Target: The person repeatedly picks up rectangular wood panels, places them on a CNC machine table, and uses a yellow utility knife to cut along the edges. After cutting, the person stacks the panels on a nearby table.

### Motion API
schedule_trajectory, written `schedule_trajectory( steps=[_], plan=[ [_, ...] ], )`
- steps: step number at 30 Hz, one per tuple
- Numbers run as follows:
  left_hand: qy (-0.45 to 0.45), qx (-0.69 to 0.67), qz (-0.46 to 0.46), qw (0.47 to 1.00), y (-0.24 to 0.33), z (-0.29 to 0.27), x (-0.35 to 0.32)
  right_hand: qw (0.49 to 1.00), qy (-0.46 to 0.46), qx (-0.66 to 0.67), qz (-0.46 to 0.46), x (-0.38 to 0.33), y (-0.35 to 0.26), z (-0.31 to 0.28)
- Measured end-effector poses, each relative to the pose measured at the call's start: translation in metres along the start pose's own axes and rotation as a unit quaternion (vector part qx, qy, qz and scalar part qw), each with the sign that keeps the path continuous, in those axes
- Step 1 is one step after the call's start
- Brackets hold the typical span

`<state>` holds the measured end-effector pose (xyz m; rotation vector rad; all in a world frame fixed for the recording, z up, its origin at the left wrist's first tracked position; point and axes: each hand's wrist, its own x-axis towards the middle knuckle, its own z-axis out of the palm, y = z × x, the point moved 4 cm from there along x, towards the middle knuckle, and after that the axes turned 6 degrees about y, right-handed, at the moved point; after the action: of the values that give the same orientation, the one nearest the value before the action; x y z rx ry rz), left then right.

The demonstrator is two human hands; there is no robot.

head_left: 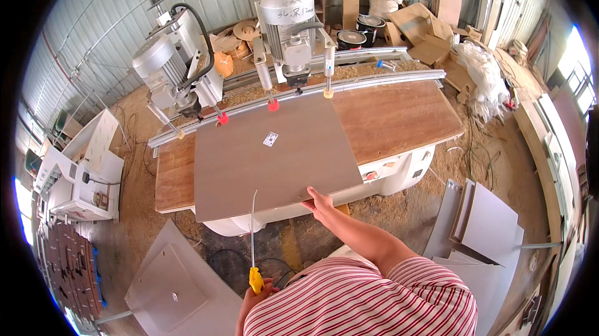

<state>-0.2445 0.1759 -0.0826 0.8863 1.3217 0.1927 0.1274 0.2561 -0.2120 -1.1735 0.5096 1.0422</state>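
A large grey-brown panel with a small white label lies flat on the wooden-topped machine table. My right hand grips its near edge, thumb on top and fingers underneath. Low at the left, my left hand is closed round a yellow air blow gun, whose long thin metal nozzle points up toward the panel's near edge, its tip bent. Two drilling heads, one at the left and one in the middle, stand over the panel's far side, with red-tipped and yellow-tipped hold-down rods near it.
A metal rail runs along the table's far side. Grey panels are stacked at the lower right and lower left. Cardboard boxes and clear plastic wrap lie at the back right. A white machine stands at the left.
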Motion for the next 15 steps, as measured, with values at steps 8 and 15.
schedule_trajectory(
  steps=[8, 15],
  plan=[
    [-0.012, -0.007, 0.015, 1.000, 0.003, -0.015, -0.005, 1.000, 0.025, 0.009, -0.007, -0.014, 0.016, 0.020],
    [-0.028, 0.005, 0.021, 0.999, 0.013, -0.019, -0.006, 0.998, 0.053, -0.020, -0.006, -0.003, 0.022, 0.021]
  ],
)
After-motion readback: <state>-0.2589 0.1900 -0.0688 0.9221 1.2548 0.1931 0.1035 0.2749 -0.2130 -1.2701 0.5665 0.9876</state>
